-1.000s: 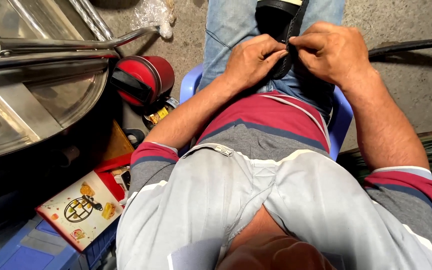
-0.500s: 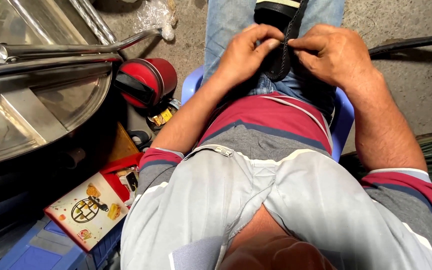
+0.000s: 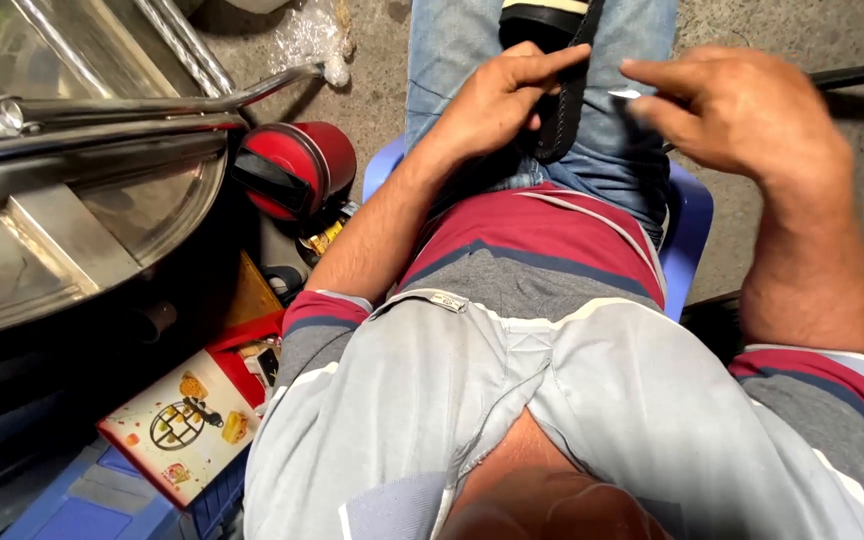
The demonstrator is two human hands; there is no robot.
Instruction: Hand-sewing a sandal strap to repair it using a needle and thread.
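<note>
Item 1. Left hand [image 3: 497,105]: rests on the lap, fingers curled over the dark ribbed rubber strap [image 3: 564,110]; forefinger stretched across its upper part, grip closed on the strap.

Item 2. Right hand [image 3: 742,110]: raised just beside the strap, not touching it; fingers loosely spread and pointing left, holding nothing.

Item 3. Dark ribbed rubber strap: narrow, black, with a toothed or ridged edge; runs down from the black-and-cream object [image 3: 542,15] at the top edge, over the blue denim thigh [image 3: 612,150], and ends in a rounded loop near the shirt hem. Its upper end is cut off by the frame.

Item 4. Blue plastic chair [image 3: 690,225]: seat rim shows on both sides of the legs; open concrete floor [image 3: 762,30] lies to the right and above.

Item 5. Left side, crowded: polished stainless-steel tray or hood [image 3: 82,215] with a bent steel rod [image 3: 152,105] over it, near the left elbow; red cylindrical case with black band [image 3: 297,165] just beside the chair; printed cardboard box, red and cream [image 3: 187,425], on a blue plastic crate [image 3: 102,495] below.

Item 6. Crumpled clear plastic wrap [image 3: 317,40]: on the floor at the top, well apart from both hands.

Item 7. Dark thin bar [image 3: 862,72]: at the right edge, behind the right hand.
</note>
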